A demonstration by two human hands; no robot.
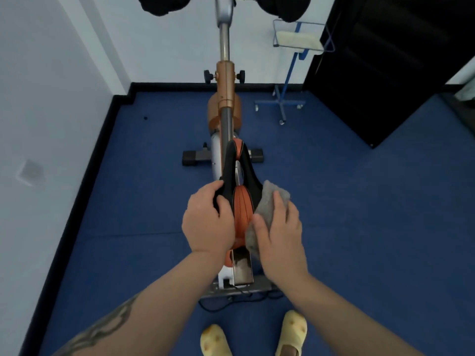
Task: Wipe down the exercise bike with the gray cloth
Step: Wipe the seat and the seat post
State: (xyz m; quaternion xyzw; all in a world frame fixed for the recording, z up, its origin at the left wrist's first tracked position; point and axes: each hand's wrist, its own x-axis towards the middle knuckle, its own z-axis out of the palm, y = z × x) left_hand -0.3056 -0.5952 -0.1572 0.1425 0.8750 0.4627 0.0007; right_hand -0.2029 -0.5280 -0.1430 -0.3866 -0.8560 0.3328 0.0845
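While hands grip, exercise bike (225, 98) lengthwise away: left hand (208, 222) clutching saddle (240, 176), right hand (279, 232) flat on gray cloth (267, 199).

Dark blue carpeted floor (359, 214) met pale white walls (51, 86) along black skirting (77, 181), tall black cabinet (385, 68) beside blue wheeled metal stand (288, 83).

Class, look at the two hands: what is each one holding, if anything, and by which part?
The left hand grips the bike saddle by its left rear edge. The right hand presses the gray cloth against the saddle's right side, fingers flat on top.
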